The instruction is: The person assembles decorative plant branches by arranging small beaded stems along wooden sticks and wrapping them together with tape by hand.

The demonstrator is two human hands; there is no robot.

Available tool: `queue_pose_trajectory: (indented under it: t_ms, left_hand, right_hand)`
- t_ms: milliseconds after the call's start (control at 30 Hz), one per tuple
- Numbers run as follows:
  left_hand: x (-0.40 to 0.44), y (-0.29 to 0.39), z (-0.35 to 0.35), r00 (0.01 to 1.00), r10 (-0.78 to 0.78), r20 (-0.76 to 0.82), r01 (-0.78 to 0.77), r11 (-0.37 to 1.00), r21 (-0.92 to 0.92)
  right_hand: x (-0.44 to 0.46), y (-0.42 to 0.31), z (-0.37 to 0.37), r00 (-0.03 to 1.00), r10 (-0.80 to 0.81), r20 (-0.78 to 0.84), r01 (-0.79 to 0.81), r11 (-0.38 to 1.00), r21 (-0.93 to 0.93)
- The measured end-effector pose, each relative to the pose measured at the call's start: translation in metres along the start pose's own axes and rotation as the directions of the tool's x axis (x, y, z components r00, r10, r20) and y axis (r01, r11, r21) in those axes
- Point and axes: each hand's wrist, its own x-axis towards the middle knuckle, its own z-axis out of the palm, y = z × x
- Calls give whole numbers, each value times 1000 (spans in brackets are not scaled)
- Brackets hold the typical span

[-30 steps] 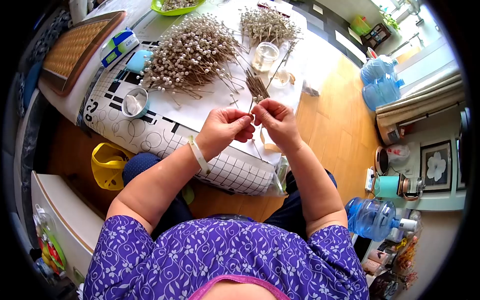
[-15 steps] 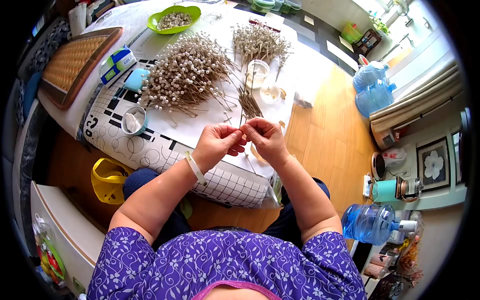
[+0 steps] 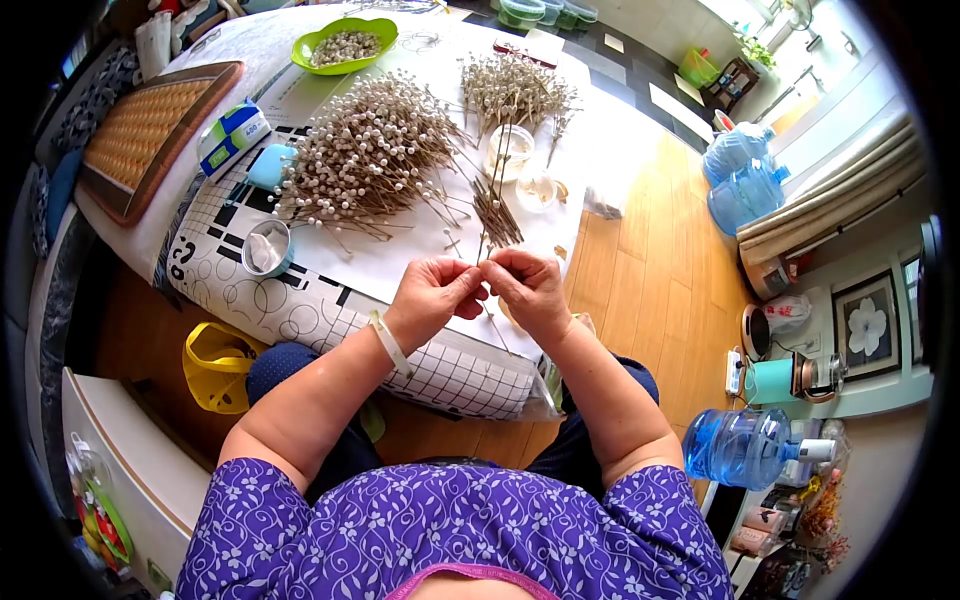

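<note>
My left hand (image 3: 432, 297) and my right hand (image 3: 530, 293) meet at the table's near edge, thumbs and fingertips pinched together on a thin dried stem (image 3: 480, 246). Their fingers cover its middle part. Just beyond them lies a small bundle of bare brown stems (image 3: 497, 222). To the left spreads a big heap of dried stems with round whitish heads (image 3: 360, 155). Another bunch of dried stems (image 3: 512, 88) lies farther back. Two round clear tubs (image 3: 508, 150) stand between that bunch and the bare stems, holding something pale.
A green bowl (image 3: 303, 56) of loose round heads sits at the back. On the left are a tissue pack (image 3: 233, 137), a light blue object (image 3: 270, 167) and a tin (image 3: 267, 262) with white contents. A yellow bag (image 3: 215, 375) is below; water jugs (image 3: 745, 192) stand right.
Both hands stay pinched together and have shifted very slightly. A dark stem now stands up more plainly above the fingertips.
</note>
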Motion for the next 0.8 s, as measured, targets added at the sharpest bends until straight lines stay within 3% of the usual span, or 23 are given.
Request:
queue_pose_trajectory:
  t_ms: [67, 200, 300, 400, 500, 633, 800]
  left_hand:
    - [0, -4, 0, 1000, 16, 2, -16, 1000, 19]
    - [-2, -4, 3, 999, 36, 7, -36, 999, 21]
    - [-2, -4, 3, 999, 42, 3, -42, 999, 8]
    - [-2, -2, 3, 998, 64, 20, -64, 998, -3]
    - [-3, 0, 3, 999, 21, 40, -23, 998, 53]
    - [-2, -3, 3, 999, -4, 34, 4, 1000, -6]
    - [-3, 0, 4, 997, -28, 70, 30, 999, -28]
  right_hand:
    - [0, -3, -2, 1000, -21, 6, 21, 996, -84]
    - [-1, -3, -2, 999, -47, -13, 45, 996, -80]
    - [-2, 0, -2, 1000, -22, -2, 22, 999, -42]
    - [1, 5, -2, 998, 58, 1, -57, 986, 154]
    - [5, 3, -6, 998, 62, 26, -65, 985, 158]
    - [4, 8, -5, 999, 27, -19, -24, 992, 124]
    - [6, 4, -8, 993, 118, -18, -114, 981, 155]
